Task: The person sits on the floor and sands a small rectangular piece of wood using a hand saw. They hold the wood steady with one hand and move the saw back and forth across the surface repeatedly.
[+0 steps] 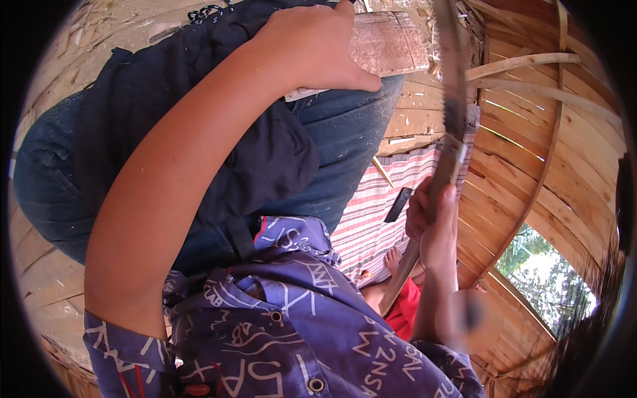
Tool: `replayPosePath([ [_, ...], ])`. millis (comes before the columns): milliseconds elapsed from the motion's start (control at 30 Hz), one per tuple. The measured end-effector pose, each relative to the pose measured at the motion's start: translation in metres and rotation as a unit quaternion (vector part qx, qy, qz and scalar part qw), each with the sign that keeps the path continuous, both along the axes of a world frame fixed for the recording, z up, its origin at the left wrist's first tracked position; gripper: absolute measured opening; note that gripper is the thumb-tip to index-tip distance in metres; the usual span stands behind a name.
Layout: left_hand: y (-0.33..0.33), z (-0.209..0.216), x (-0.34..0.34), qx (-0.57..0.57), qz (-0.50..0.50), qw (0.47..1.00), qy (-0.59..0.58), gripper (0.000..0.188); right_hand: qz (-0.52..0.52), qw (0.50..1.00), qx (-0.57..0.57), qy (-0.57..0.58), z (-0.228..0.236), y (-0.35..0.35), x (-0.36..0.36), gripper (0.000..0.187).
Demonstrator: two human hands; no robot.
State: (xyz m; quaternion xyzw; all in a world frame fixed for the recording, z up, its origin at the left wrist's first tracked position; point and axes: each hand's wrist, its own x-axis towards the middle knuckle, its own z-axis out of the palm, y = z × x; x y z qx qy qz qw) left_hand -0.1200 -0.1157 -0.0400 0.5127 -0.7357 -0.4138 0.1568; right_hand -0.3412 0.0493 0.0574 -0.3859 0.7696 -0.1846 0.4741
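Wood block [391, 45], upper centre, is gripped by left hand [322, 50]; right hand [438, 215], centre right, clasps long-bladed tool [453, 99].

Pinkish-brown wood block [390, 43], white-patterned purple shirt [265, 338], pink-striped cloth [363, 211]

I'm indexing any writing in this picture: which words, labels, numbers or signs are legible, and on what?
Purple shirt: white scrawled letters and numerals, partly legible, not copied here.
Red patch low on the shirt: too small to read.
Wooden board: no readable text.
Blade: blurred; no readable text.
Black rectangular object: no readable text.
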Motion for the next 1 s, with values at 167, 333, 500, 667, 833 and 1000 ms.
replayPosePath([
  [167, 0.002, 0.013, -0.004, 0.005, -0.005, 0.999, -0.040, 0.084, -0.017, 0.999, 0.005, -0.038, -0.007, 0.020, -0.013, 0.058],
  [333, 0.005, -0.005, -0.010, -0.047, 0.020, 0.998, -0.032, 0.085, 0.017, 0.999, 0.004, -0.043, -0.010, 0.016, -0.015, 0.056],
  [500, 0.003, -0.002, -0.013, -0.052, 0.012, 0.997, -0.049, 0.083, 0.062, 0.998, 0.001, -0.013, -0.020, 0.005, -0.018, 0.060],
  [667, 0.003, 0.007, -0.012, -0.028, 0.008, 0.998, -0.064, 0.084, 0.080, 0.997, 0.011, 0.003, -0.022, -0.006, -0.016, 0.058],
  [833, 0.001, 0.004, -0.012, -0.004, 0.015, 0.997, -0.076, 0.087, 0.059, 0.998, 0.022, -0.008, -0.017, -0.001, -0.017, 0.054],
  [1000, 0.001, 0.005, -0.013, -0.012, 0.006, 0.997, -0.081, 0.089, 0.055, 0.997, 0.037, 0.028, 0.005, 0.008, -0.014, 0.050],
])
